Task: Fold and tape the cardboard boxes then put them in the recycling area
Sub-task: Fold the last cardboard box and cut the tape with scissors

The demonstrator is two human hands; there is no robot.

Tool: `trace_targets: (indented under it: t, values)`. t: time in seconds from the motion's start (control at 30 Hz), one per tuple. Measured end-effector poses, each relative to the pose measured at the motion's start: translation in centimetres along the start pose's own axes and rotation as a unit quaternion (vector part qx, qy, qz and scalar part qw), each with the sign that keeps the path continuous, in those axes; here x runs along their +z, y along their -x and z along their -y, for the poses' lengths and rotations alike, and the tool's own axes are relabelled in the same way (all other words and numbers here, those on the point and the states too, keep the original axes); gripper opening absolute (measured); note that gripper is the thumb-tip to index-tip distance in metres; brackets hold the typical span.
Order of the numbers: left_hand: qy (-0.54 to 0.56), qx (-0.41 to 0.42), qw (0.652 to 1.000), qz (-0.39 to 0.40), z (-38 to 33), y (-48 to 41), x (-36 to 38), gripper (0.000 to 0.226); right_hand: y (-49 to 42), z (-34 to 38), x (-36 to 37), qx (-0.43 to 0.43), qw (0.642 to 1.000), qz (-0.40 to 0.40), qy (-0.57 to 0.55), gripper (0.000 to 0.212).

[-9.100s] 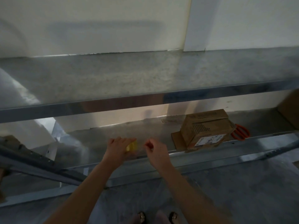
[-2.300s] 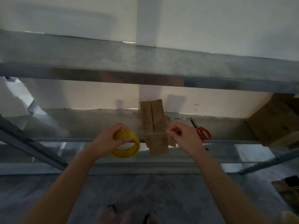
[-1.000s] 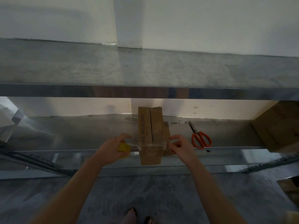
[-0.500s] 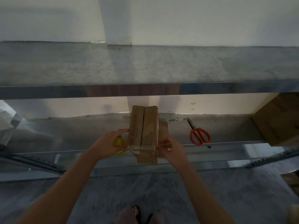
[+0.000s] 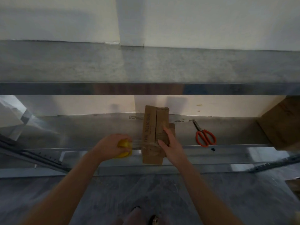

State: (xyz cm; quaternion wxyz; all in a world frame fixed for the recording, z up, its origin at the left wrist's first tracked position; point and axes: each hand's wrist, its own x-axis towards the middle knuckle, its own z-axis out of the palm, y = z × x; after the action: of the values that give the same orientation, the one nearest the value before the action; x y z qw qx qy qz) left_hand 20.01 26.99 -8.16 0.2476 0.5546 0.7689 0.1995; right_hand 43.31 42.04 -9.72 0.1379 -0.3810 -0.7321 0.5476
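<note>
Box: the folded cardboard box (image 5: 150, 127) lies flat on the lower shelf (image 5: 81, 130), under the right hand (image 5: 171, 144) and just to the right of the left hand (image 5: 110, 146). Its near end sticks out past the shelf edge, toward the person. The letters on it read "THE DELICIOUS".
Left hand: it is curled tight round a yellow tape roll (image 5: 124, 149), just over the front edge of the lower shelf.
Tape: a clear strip of tape (image 5: 137, 142) runs from the roll, across the gap between the two hands, and onto the near end of the box.
Right hand: it lies flat on the box with its fingers straight, pressing down beside where the tape crosses. It grips nothing.
Scissors: the orange-handled scissors (image 5: 205, 137) lie on the same shelf, near the right hand on its right side. They do not touch the box.
Other box: a brown cardboard box (image 5: 282, 124) sits far off to the right of the right hand, partly out of view.
Upper shelf: the grey upper shelf (image 5: 146, 65) runs above and beyond both hands.
Feet: the person's feet (image 5: 146, 218) show below the arms on the grey floor (image 5: 227, 200).
</note>
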Motion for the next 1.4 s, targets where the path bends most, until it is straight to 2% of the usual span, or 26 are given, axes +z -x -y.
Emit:
trace_targets:
  t: [0.2,0.33,0.4,0.47,0.53,0.7,0.8,0.87,1.0,1.07,1.17,1.23,1.4]
  values:
    - [-0.037,-0.029,0.998,0.039,0.7,-1.4,0.5,0.043,0.0,-0.1,0.5,-0.012,1.0,-0.005,0.008,0.064]
    - [0.081,-0.029,0.994,0.068,1.1,-1.8,-0.2,0.043,-0.1,-0.5,0.2,0.001,1.0,-0.004,-0.024,0.063]
    - [0.142,-0.037,0.986,0.085,1.5,-1.2,-1.1,0.03,-0.1,-0.6,0.2,0.005,1.0,-0.003,-0.024,0.063]
    - [0.172,-0.035,0.982,0.067,1.8,-0.8,-1.5,0.012,-0.1,-0.5,0.4,0.006,0.999,0.0,-0.035,0.063]
    - [0.152,-0.03,0.987,0.036,1.6,-1.1,-1.7,0.012,0.0,-0.4,0.6,0.004,0.999,-0.001,-0.032,0.062]
    - [0.114,-0.028,0.993,-0.021,0.0,-2.2,-1.7,0.015,0.3,-0.4,-0.2,0.001,0.997,0.002,0.075,0.065]
    - [0.101,-0.02,0.994,-0.038,-0.8,-2.3,-1.6,0.019,1.1,-0.9,-1.7,-0.04,0.98,-0.011,0.194,0.072]
    - [0.097,-0.026,0.994,-0.049,-1.3,-2.4,-1.5,0.021,1.6,-2.4,-3.4,-0.041,0.972,-0.036,0.227,0.073]
    - [0.091,-0.042,0.992,-0.08,-1.8,-2.7,-1.0,0.023,1.5,-7.3,-8.5,-0.011,0.95,-0.121,0.289,0.051]
    - [0.087,-0.056,0.991,-0.089,-1.9,-2.9,-0.5,0.023,0.7,-9.6,-11.6,-0.026,0.939,-0.155,0.306,0.049]
    - [0.11,-0.092,0.984,-0.109,-2.5,-2.7,-0.1,0.02,-0.7,-12.0,-15.2,0.024,0.917,-0.12,0.381,0.055]
    - [0.113,-0.108,0.982,-0.105,-3.3,-2.5,0.2,0.016,-1.8,-13.1,-16.5,0.043,0.907,-0.126,0.4,0.058]
    - [0.106,-0.143,0.976,-0.125,-5.3,-2.0,1.2,0.012,-3.3,-13.8,-16.4,-0.001,0.885,-0.045,0.463,0.056]
